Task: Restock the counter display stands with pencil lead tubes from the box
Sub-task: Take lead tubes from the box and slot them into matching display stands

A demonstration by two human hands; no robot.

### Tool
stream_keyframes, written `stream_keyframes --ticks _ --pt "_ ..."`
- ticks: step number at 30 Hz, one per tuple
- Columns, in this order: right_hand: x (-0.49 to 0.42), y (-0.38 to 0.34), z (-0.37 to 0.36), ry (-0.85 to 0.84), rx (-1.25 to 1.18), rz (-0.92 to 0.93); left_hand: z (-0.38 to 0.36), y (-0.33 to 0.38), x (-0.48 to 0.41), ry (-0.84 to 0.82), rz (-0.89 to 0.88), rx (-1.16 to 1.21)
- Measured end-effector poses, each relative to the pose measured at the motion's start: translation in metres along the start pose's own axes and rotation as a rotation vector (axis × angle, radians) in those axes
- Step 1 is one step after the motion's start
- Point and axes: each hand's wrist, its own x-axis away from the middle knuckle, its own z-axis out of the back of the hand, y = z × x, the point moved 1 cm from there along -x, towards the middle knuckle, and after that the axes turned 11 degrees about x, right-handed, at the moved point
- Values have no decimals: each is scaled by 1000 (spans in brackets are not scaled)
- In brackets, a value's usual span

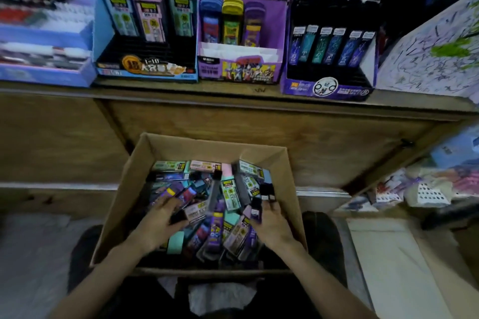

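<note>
Cardboard box (121,189) holds a heap of loose pencil lead tubes (229,195). Left hand (159,223), at the box's left side, curls round a dark tube (179,216). Right hand (272,224), at its right side, grips a dark-capped tube (256,211). Behind the box stand the blue display stand (103,41), purple display stand (278,23) and dark display stand (334,88).

A stationery shop: branded display stands (241,33) line a wooden counter (181,90).

The open brown cardboard box (134,168) is full of bright little pencil lead tubes (230,194). Inside it, the left hand (158,226) holds a black-capped tube (178,216), and the right hand (273,225) holds small dark tubes (256,211). Past the box, three cardboard display stands (241,41) sit on the wooden desk (181,88).
</note>
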Motion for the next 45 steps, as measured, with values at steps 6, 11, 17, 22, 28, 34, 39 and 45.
stream_keyframes --ticks 6,11,17,22,28,34,39,45 --pt "1 -5 -13 59 33 140 -11 -4 -5 -201 -72 -106" --pt "-2 -2 -8 199 -127 26 -16 2 -10 -62 -110 -33" --pt "-8 -2 -16 39 -116 5 -4 0 -39 89 163 -170" --pt "-7 -6 -23 134 17 236 -21 -8 -30 -58 215 -218" --pt "-7 -6 -25 216 -73 220 -29 5 -21 45 31 -235" --pt "-16 -3 -21 166 -415 25 -23 5 -26 120 172 -129" --pt "-22 -4 -24 95 -566 -26 -20 -2 -27 142 247 -228" --pt "-23 0 -25 -11 -857 -2 -24 -3 -28 138 197 -231"
